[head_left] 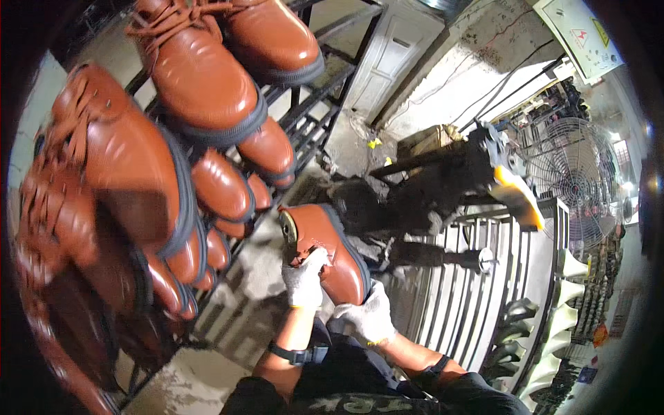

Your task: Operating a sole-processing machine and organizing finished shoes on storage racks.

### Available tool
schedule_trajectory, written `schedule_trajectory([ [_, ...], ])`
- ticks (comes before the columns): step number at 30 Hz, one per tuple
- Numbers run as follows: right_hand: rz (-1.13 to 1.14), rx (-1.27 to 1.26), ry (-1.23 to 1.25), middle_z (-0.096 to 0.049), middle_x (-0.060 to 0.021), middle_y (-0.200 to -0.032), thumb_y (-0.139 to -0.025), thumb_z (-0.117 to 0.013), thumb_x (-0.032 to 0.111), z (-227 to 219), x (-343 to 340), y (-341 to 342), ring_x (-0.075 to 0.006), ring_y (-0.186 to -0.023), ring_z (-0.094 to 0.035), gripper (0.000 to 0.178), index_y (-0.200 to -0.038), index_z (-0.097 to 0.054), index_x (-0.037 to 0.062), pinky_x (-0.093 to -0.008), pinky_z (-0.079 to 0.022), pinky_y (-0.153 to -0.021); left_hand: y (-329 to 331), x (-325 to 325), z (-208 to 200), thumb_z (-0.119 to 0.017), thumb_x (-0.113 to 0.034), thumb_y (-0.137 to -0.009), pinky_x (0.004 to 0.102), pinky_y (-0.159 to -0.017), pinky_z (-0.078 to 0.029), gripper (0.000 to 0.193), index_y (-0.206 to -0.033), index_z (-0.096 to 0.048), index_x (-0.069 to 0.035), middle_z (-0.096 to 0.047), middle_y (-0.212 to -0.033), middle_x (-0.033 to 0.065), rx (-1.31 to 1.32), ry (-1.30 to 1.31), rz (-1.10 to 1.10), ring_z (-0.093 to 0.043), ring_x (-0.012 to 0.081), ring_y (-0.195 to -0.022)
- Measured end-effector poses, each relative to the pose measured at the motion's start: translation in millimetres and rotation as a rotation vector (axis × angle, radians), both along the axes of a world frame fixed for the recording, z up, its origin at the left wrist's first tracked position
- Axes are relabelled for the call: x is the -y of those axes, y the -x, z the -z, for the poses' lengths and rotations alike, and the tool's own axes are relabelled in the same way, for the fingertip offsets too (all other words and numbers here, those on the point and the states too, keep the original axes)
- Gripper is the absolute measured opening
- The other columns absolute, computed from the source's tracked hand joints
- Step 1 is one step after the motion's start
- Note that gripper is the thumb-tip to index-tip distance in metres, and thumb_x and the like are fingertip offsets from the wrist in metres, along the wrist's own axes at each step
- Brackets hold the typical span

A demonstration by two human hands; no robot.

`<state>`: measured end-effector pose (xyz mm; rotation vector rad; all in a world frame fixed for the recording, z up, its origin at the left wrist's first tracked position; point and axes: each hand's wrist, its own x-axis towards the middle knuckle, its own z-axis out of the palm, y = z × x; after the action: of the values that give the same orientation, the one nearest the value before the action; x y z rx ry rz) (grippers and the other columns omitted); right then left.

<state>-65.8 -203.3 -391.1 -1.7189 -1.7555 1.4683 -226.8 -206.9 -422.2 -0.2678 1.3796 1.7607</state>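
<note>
L hand [305,280] grips brown shoe [339,252] nr its laces [299,260], R hand [370,315] clasps its toe [350,287], w/ racked shoes [211,90] approx. 10 o'clock & fan [575,181] approx. 3 o'clock.

We looked down and forward from the person's head, through the left one of two wide fisheye cameras worn side by side, with the person's own left at the left of the view and straight edges bending toward its dark, rounded rim. The white-gloved left hand [305,280] and white-gloved right hand [373,317] sat near us, below the middle, their forearms rising from the lower edge. We had large, glossy reddish-brown lace-up shoes [207,90] close on our left, while the round wire-guarded fan [574,183] stood farther off at our right.
</note>
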Motion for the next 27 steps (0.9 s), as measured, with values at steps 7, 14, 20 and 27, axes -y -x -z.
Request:
schedule_trajectory([
  [7,0.432,-1.028,0.793,-0.066,-0.0114,-0.130,-0.095,-0.072,0.029,-61.4,28.8,-97.6,-0.0238,-0.112,-0.066,0.057,-0.142,-0.053,0.0037,-0.0387,-0.056,-0.095,-95.2,108.6,-83.8,-0.078,-0.004,-0.084,0.0279,-0.077,-0.055,0.028,-0.110,-0.066,-0.004,-0.070,-0.098,0.0007,-0.062,-0.053,0.481,-0.065,0.0087,-0.087],
  [14,0.498,-1.399,0.984,-0.062,-0.0198,-0.139,-0.100,-0.064,0.035,-109.3,65.4,-158.5,-0.0353,-0.125,-0.061,0.056,-0.143,-0.053,0.0014,-0.0525,-0.046,-0.112,-93.6,206.8,-158.1,-0.079,0.007,-0.079,0.0350,-0.093,-0.055,0.034,-0.110,-0.067,0.000,-0.067,-0.116,0.0104,-1.171,-0.132,0.668,-0.067,0.0207,-0.104],
  [20,0.459,-1.442,0.817,-0.062,-0.0187,-0.140,-0.101,-0.064,0.031,-145.7,85.4,-146.8,-0.0358,-0.124,-0.061,0.054,-0.146,-0.051,0.0035,-0.0521,-0.047,-0.111,-94.6,183.0,-210.7,-0.088,-0.006,-0.075,0.0375,-0.095,-0.051,0.061,-0.131,-0.065,-0.002,-0.060,-0.119,0.0128,-1.446,-0.211,0.635,-0.061,0.0287,-0.109],
  [27,0.543,-1.350,0.627,-0.065,-0.0167,-0.133,-0.101,-0.064,0.022,-167.2,114.1,-134.6,-0.0324,-0.119,-0.065,0.046,-0.141,-0.054,0.0024,-0.0487,-0.050,-0.108,-79.0,164.2,-212.9,-0.082,-0.001,-0.077,0.0356,-0.085,-0.052,0.027,-0.103,-0.072,-0.002,-0.066,-0.104,0.0089,-1.570,-0.406,0.740,-0.064,0.0258,-0.100],
])
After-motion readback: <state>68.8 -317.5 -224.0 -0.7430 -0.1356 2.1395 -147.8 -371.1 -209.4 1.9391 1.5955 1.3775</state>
